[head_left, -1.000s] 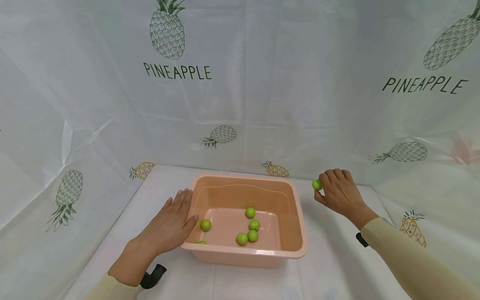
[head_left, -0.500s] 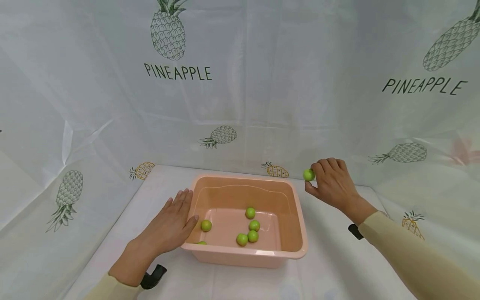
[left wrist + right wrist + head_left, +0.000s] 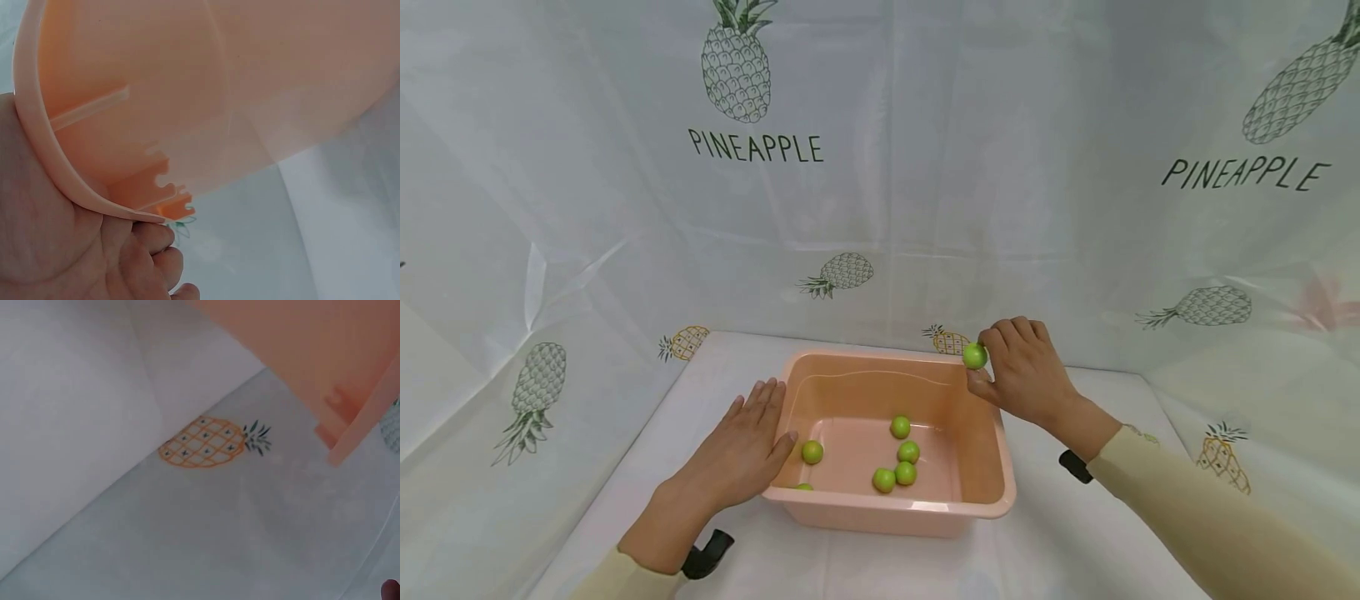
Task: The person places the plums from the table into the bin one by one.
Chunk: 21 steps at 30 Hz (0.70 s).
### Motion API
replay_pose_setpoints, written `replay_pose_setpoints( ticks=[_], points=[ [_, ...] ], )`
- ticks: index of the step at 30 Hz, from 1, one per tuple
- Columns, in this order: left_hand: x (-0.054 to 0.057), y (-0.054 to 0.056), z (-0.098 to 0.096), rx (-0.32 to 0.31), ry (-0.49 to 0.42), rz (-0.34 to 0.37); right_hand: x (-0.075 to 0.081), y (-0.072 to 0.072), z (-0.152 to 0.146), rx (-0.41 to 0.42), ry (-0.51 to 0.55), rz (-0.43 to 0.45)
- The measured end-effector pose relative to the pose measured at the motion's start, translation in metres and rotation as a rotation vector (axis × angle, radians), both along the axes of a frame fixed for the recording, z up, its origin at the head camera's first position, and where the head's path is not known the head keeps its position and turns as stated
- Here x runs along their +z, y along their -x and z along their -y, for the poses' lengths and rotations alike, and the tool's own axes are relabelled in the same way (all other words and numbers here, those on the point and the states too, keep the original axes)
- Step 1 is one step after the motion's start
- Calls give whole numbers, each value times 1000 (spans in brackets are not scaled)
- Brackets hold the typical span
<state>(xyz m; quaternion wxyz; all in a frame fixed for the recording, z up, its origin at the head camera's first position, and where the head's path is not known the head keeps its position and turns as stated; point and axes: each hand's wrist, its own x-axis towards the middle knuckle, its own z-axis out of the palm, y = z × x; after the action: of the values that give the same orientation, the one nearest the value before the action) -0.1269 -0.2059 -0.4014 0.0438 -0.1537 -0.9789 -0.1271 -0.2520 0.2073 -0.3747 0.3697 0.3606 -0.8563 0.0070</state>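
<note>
My right hand [image 3: 1024, 373] pinches a green lime [image 3: 974, 356] between thumb and fingers, over the back right corner of a pink plastic basin [image 3: 895, 502]. Along the basin's left rim lies my left hand [image 3: 737, 446], its fingers straight. In the left wrist view, the left palm [image 3: 50, 244] is against the underside of the basin's rim [image 3: 56, 165]. Several limes [image 3: 908, 452] lie on the basin floor, one yellowish lime [image 3: 812, 451] near the left side. Another lime [image 3: 804, 486] is mostly hidden behind the front rim. Only a fingertip [image 3: 391, 590] shows in the right wrist view.
The basin stands on a white-covered table [image 3: 1075, 517]. Behind it and at the sides hangs a pale sheet [image 3: 1000, 208] printed with pineapples. A black wrist strap [image 3: 707, 554] is on the left wrist, and another black strap [image 3: 1075, 467] on the right.
My right hand has carried the lime leftward, from beside the basin to over its back right corner. The left hand and the limes in the basin have stayed put.
</note>
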Motion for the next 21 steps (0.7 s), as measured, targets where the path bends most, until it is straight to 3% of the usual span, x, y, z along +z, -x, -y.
replay_pose_setpoints(
  ticks=[11,16,21],
  points=[
    [1,-2,0,-8,-8,6,-9,-19,47,57,12,168],
    [0,-1,-1,2,-8,11,-16,-23,59,20,-8,259],
    [1,-1,-2,7,-13,12,-20,-25,63,-34,-50,297]
  ],
)
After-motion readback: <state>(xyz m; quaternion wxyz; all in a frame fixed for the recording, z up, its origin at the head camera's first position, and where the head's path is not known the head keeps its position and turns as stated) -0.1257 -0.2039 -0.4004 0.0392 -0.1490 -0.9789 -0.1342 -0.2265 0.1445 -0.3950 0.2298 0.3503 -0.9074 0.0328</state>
